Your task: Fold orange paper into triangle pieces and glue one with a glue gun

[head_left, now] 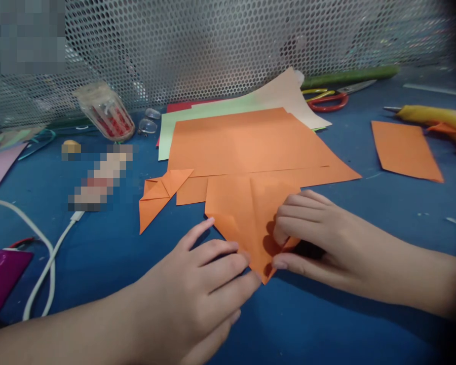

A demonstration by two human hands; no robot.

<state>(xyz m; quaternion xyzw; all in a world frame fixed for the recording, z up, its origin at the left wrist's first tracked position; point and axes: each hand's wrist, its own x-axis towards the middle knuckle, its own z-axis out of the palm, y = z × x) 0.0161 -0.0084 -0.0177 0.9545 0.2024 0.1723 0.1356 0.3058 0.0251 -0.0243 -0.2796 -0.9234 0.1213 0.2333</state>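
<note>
An orange sheet of paper (235,208) with a crease down its middle lies in front of me, its near end narrowing to a point. My left hand (213,279) rests along the lower left edge of that sheet, fingers stretched out and spread. On the right side, my right hand (307,228) has its fingers curled and its thumb below, pinching the folded right edge of the sheet. A folded orange paper piece (161,190) lies to the left. Larger orange sheets (247,137) lie just behind, partly beneath the creased one.
Pale green and cream sheets (281,96) lie at the back, near red-handled scissors (330,103). A yellow glue gun (433,115) and an orange paper rectangle (406,152) are at the right. Leftward are a jar (108,114), a white cable (53,258) and a purple object (3,279).
</note>
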